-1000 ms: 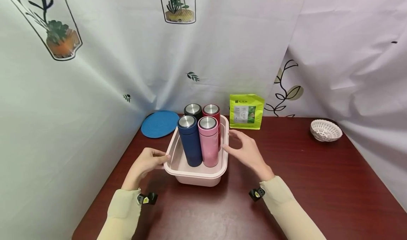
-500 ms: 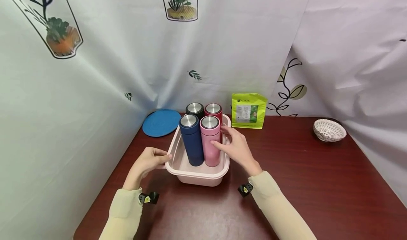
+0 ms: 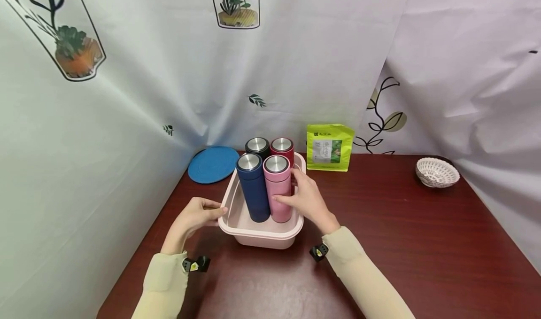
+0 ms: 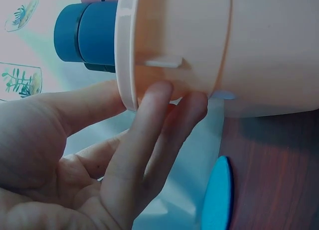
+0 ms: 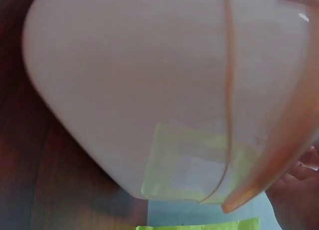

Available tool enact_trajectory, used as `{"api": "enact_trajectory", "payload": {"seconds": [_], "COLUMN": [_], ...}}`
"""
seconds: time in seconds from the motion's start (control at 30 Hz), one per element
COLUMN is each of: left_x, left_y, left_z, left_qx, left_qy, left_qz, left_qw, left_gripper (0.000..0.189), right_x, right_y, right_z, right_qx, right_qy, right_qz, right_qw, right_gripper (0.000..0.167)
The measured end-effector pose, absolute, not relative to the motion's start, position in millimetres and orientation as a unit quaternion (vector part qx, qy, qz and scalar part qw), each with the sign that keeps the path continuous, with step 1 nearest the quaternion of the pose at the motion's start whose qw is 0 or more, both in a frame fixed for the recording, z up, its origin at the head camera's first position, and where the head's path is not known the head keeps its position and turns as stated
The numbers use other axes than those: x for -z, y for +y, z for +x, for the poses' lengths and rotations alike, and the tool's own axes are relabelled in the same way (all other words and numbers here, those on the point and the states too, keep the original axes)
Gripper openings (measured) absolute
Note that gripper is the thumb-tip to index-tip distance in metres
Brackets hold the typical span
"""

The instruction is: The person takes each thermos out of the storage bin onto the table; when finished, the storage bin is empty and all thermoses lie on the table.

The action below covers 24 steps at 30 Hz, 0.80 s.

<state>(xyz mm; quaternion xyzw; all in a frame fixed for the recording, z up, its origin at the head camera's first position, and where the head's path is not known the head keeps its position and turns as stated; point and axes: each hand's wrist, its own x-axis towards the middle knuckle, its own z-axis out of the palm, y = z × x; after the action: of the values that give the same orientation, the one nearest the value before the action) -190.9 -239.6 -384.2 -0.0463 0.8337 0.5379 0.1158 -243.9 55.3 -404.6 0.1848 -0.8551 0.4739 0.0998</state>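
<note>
A pale pink basin (image 3: 264, 235) stands on the table, holding upright thermos bottles: blue (image 3: 255, 192) and pink (image 3: 278, 185) in front, black (image 3: 257, 146) and red (image 3: 282, 145) behind. My left hand (image 3: 196, 218) pinches the basin's left rim; in the left wrist view its thumb and fingers (image 4: 149, 120) lie on either side of the rim. With the thumb on its front and the fingers round its right side, my right hand (image 3: 310, 200) grips the pink thermos. In the right wrist view, the basin wall (image 5: 129, 80) hides most of that hand (image 5: 294, 195).
Behind the basin on the left lies a round blue mat (image 3: 213, 164). A lime green packet (image 3: 330, 147) stands upright at the back, right of the basin. A white woven bowl (image 3: 437, 172) sits at the far right. Patterned white cloth (image 3: 321, 65) hangs behind the table.
My right hand has moved left from beside the basin's right rim to the pink thermos and taken hold of it. The left hand stays on the rim.
</note>
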Motion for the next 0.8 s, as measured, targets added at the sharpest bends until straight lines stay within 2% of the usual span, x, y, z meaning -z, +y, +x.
{"api": "enact_trajectory", "payload": {"seconds": [0.13, 0.47, 0.8], "left_x": [384, 383, 386], "left_y": [-240, -241, -241], "left_z": [-189, -189, -190], "left_qx": [-0.541, -0.545, -0.549], "left_qy": [0.832, 0.829, 0.827], "left_qz": [-0.046, -0.033, -0.037], "left_qw": [0.117, 0.123, 0.118], "left_gripper": [0.044, 0.044, 0.044], "right_x": [406, 405, 407], "right_y": [52, 51, 51], "right_z": [-243, -239, -232], "right_qx": [-0.461, -0.465, -0.467], "right_qy": [-0.862, -0.861, -0.853], "right_qz": [0.185, 0.17, 0.201], "right_qw": [0.106, 0.114, 0.118], "right_gripper": [0.079, 0.072, 0.073]}}
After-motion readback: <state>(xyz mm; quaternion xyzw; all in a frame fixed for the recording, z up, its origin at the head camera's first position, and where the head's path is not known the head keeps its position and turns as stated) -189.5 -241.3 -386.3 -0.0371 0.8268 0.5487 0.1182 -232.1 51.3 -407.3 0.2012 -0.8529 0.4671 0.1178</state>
